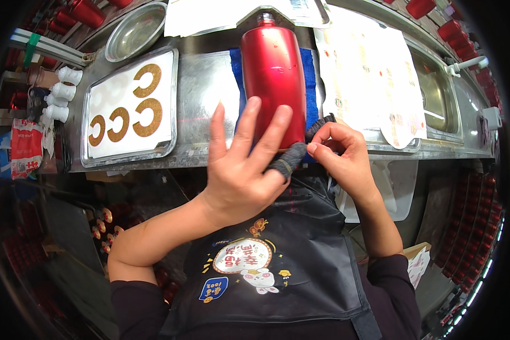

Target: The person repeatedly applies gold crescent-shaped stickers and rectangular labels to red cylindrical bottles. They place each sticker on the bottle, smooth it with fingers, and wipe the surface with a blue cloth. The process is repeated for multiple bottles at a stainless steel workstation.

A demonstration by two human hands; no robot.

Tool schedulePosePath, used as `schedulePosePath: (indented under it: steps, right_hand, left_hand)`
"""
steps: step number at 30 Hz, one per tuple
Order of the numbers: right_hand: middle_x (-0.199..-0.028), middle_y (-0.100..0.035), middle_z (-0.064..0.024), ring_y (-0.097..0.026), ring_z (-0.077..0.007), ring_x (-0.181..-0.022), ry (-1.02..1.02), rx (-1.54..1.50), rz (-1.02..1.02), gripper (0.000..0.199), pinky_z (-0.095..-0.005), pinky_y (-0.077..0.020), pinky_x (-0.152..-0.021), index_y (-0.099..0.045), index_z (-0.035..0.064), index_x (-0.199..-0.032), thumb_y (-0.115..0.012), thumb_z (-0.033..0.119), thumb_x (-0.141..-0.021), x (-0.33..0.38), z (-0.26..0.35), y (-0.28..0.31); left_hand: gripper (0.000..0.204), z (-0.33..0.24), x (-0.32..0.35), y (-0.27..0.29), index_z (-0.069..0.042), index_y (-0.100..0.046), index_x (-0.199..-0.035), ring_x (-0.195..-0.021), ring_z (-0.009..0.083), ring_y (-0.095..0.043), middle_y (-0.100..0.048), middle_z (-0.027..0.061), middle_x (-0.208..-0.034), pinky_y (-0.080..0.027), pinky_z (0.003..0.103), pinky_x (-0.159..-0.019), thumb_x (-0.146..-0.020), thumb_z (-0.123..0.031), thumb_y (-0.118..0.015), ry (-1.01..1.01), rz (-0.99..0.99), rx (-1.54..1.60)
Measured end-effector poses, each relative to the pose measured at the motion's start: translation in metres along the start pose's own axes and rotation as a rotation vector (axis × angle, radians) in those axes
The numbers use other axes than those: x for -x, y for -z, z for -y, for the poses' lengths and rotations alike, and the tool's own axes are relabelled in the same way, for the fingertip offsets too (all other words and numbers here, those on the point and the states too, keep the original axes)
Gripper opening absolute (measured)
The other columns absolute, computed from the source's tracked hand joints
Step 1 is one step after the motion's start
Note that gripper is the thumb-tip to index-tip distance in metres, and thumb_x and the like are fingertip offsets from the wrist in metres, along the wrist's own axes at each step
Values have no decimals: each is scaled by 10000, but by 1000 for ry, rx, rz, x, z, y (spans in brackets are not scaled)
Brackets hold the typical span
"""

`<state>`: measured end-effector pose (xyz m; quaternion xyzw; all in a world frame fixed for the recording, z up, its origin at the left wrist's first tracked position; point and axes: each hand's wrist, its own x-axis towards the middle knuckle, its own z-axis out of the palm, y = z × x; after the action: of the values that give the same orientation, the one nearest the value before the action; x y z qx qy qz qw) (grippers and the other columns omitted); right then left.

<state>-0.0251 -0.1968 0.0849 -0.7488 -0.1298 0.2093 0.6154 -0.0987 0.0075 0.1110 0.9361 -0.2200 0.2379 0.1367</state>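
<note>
Probably slick and rigid, the red metal bottle [273, 79] lies under the flat, spread left hand [243, 170]; the right hand [340, 153] pinches a dark finger cot [292, 156]; hold the body.

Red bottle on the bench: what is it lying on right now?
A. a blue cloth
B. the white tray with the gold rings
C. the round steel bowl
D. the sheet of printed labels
A: the red bottle lies on its side on a blue cloth that shows along both its flanks, with the left hand spread over its lower end.
</note>
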Motion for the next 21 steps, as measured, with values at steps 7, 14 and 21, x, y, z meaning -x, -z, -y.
schedulePosePath:
  steps: [7,14,21]
  right_hand:
    - [-848,-572,32,-510,-7,-695,-42,7,52,66,-181,-384,-610,-666,15,-831,-720,41,-859,0,3,2]
    - [-822,-529,25,-485,-16,-675,36,84,48,94,-192,-365,-603,-660,15,-801,-741,54,-827,10,27,7]
    - [-822,-526,15,-491,-35,-668,74,109,5,97,-202,-378,-609,-655,11,-800,-738,56,-823,8,28,14]
  left_hand:
    - [605,13,4,-29,-44,-690,-1295,-1403,411,-485,-542,223,-1479,-303,663,-1122,-714,-155,-815,204,-87,128]
    - [625,17,60,-22,10,-641,-1320,-1379,451,-496,-472,261,-1525,-260,662,-1145,-763,-161,-868,359,-100,371]
    - [442,15,72,-24,-1,-727,-1173,-1373,445,-505,-457,276,-1533,-228,666,-1154,-782,-164,-850,266,-8,235]
